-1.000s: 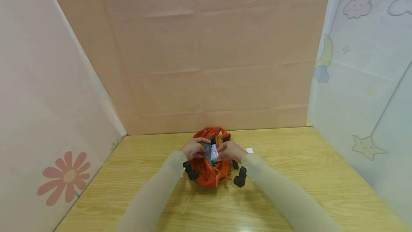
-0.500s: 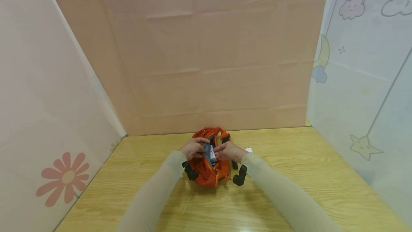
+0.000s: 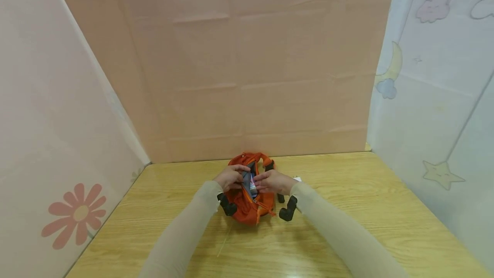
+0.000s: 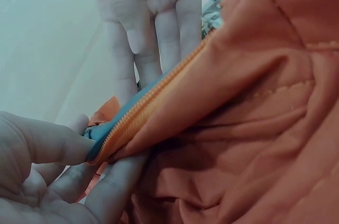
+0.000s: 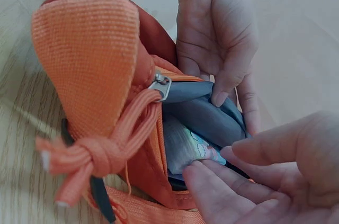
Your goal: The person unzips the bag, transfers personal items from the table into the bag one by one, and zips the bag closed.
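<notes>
An orange backpack (image 3: 247, 214) lies on the wooden table, its zipped mouth spread to show a dark grey lining (image 5: 206, 115). My left hand (image 3: 230, 178) pinches one edge of that opening, thumb on the lining and fingers behind the orange zipper tape (image 4: 132, 123). Inside the mouth sits a small plastic-wrapped packet (image 5: 183, 147) with colourful print, its lower part hidden in the bag. Reaching in from the other side, my right hand (image 3: 272, 181) has its fingers extended, fingertips (image 5: 198, 173) right at the packet's end.
A white plug charger (image 3: 297, 179) lies right of the backpack, partly behind the right wrist. A metal zip pull with a knotted orange cord (image 5: 100, 155) hangs by the opening. An orange-pink wall (image 3: 247, 76) stands close behind the bag.
The packet has sunk deeper into the backpack and less of its print shows in the head view. My right hand has moved slightly left, its fingers straighter. My left hand keeps its hold.
</notes>
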The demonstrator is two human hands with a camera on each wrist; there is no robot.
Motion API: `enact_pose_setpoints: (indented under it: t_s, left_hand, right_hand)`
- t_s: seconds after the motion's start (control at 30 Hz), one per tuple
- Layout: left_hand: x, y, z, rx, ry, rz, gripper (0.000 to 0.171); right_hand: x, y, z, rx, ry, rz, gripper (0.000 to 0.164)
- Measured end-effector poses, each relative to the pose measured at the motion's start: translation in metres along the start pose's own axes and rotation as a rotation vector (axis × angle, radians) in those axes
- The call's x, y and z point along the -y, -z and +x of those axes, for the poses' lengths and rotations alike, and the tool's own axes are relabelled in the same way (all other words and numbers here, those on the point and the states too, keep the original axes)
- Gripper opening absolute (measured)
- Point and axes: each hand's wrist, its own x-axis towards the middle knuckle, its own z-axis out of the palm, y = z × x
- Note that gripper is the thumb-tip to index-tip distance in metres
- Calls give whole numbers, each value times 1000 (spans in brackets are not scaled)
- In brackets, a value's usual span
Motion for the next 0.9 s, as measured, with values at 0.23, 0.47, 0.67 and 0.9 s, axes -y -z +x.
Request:
enact_pose_setpoints:
  t_s: [0.23, 0.47, 0.67, 0.9]
  left_hand:
    - [-1, -2, -1, 12, 9, -15, 45]
    - [-3, -7, -4, 17, 1, -18, 44]
    - [-10, -10, -15, 12, -18, -3, 45]
    - [-7, -7, -10, 3, -8, 2, 44]
  right_hand:
    - [-6, 10, -4, 43, 22, 25, 43]
    - [-11, 33, -22, 85, 92, 44, 46]
    - [-18, 64, -40, 72, 150, 110, 47]
    - [-21, 101, -66, 36, 208, 92, 52]
